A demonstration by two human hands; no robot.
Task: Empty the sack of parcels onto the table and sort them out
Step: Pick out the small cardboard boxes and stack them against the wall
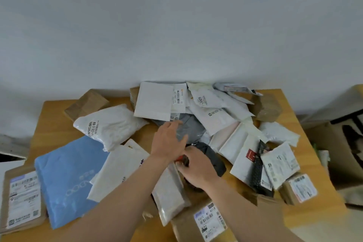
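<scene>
Many parcels lie spread over the wooden table (49, 116). My left hand (169, 139) reaches out over a grey plastic mailer (193, 127) in the middle of the pile, fingers spread and resting on it. My right hand (196, 167) is closed on a dark soft parcel (213, 155) just below, with something red showing at the fingers. A large blue mailer (66, 179) lies at the left, a white padded bag (110, 124) behind it. No sack is in view.
Brown cardboard boxes sit at the back left (86, 104), near left (22, 198), front (200, 220) and right (299, 186). White envelopes (216, 112) pile against the wall. An open cardboard box (343, 149) stands on the floor to the right of the table.
</scene>
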